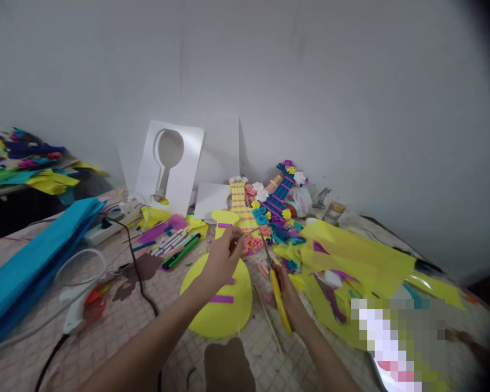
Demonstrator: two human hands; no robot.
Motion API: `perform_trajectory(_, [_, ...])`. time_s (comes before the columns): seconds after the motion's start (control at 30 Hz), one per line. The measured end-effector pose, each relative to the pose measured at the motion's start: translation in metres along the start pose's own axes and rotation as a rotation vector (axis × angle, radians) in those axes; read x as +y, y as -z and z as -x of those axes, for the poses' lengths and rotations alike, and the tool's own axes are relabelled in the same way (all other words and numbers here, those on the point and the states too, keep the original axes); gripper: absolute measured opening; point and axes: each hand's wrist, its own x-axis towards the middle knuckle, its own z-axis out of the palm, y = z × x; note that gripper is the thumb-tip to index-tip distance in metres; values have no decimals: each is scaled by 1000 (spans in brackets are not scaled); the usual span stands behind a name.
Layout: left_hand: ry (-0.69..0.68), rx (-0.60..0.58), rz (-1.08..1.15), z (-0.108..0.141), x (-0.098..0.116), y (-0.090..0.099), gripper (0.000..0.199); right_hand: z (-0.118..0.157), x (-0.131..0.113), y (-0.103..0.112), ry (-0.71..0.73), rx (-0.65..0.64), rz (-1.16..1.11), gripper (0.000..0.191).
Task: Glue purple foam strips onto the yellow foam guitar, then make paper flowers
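My left hand (227, 251) is closed in a pinch on a thin pale strip (251, 232) that runs out to the right of its fingertips. My right hand (289, 296) grips a pair of scissors (278, 299) with yellow handles. Its blades point up, close to the strip's far end; whether they touch it I cannot tell. Under my left hand and forearm lies a yellow guitar-shaped cutout (216, 321) with short purple bars (221, 299) across it. Just beyond, a yellow striped neck (239, 198) stands among coral paper flowers (253, 242).
A hot glue gun (75, 310) with a black cord lies left, near a power strip (100, 231). Markers (182, 250) sit left of the cutout. A thin stick (269, 318) lies below the scissors. Yellow sheets (351, 256) spread right. A white board (173, 163) leans on the wall.
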Motion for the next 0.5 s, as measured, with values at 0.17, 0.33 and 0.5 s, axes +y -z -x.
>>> perform_trajectory(0.17, [-28, -53, -25, 3, -5, -10, 8, 8, -9, 0, -78, -57, -71, 62])
perform_trajectory(0.33, [-88, -124, -89, 9, -11, -14, 9, 12, -7, -3, -75, -166, -147, 71])
perform_trajectory(0.5, [-135, -136, -127, 11, -10, -13, 8, 17, 17, -6, -156, -145, -187, 74])
